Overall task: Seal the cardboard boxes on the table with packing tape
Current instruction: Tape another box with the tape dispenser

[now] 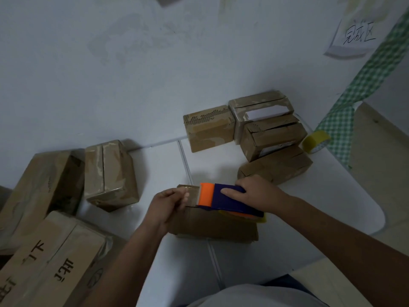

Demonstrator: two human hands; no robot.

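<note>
Your right hand (256,194) grips the tape dispenser (230,200), fingers wrapped over its blue body and the index finger laid along its side, while your left hand (168,202) pinches the far-left end of the cardboard box (212,224), thumb and fingers curled at the flap where the tape starts. That box is plain brown, worn at the edges, and lies flat on the white table (332,207) straight in front of you, under both hands; the dispenser's orange head sits on its top near the left end, just beside your left fingertips. To your left, well apart from the hands, stand an upright taped box (110,173) and two larger cartons (44,251), one with printed characters. Behind the dispenser and to the right, a cluster of four small boxes (254,129) is packed against the wall, the nearest just beyond your right hand. A roll of yellow tape (315,141) rests by them, beside a green checked strip (354,96). A paper sign (356,36) with handwritten characters hangs on the wall above.
</note>
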